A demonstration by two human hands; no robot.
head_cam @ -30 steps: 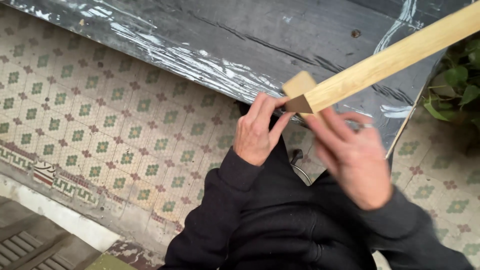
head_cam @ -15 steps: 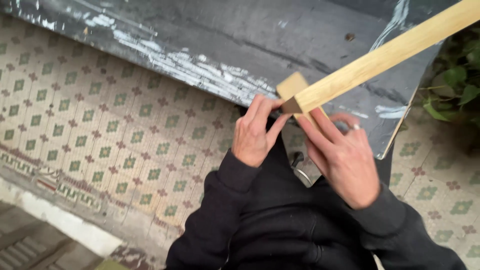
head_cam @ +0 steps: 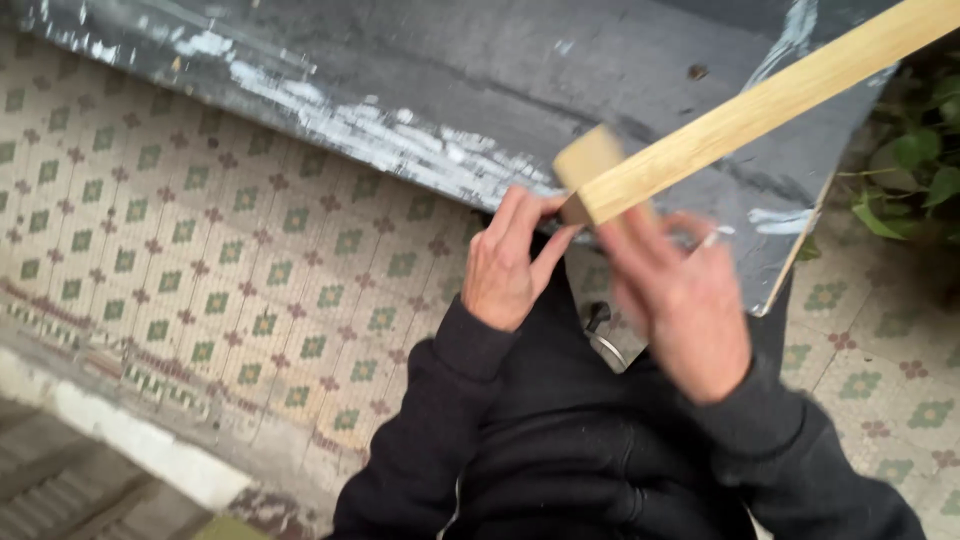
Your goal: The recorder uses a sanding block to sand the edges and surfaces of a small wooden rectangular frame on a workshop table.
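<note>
Hands meet at the near end of a long wood stick (head_cam: 760, 105), held over a dark board (head_cam: 480, 90). Left hand (head_cam: 510, 265) pinches a small wood block (head_cam: 588, 158) by the stick's end. Right hand (head_cam: 680, 300) is blurry w/ motion, can't tell its grip. Stick's far end is cut off at top right. Small metal thing (head_cam: 603, 335) btwn the arms, hard to make out

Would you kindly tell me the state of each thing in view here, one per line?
Left hand: fingers closed on the small wooden block.
Small wooden block: pinched, pressed against the strip's end.
Right hand: blurred, under the long wooden strip, grip unclear.
Long wooden strip: slanting up to the right.
Dark board: flat, smeared with white.
Metal clamp: partly hidden, state unclear.
</note>
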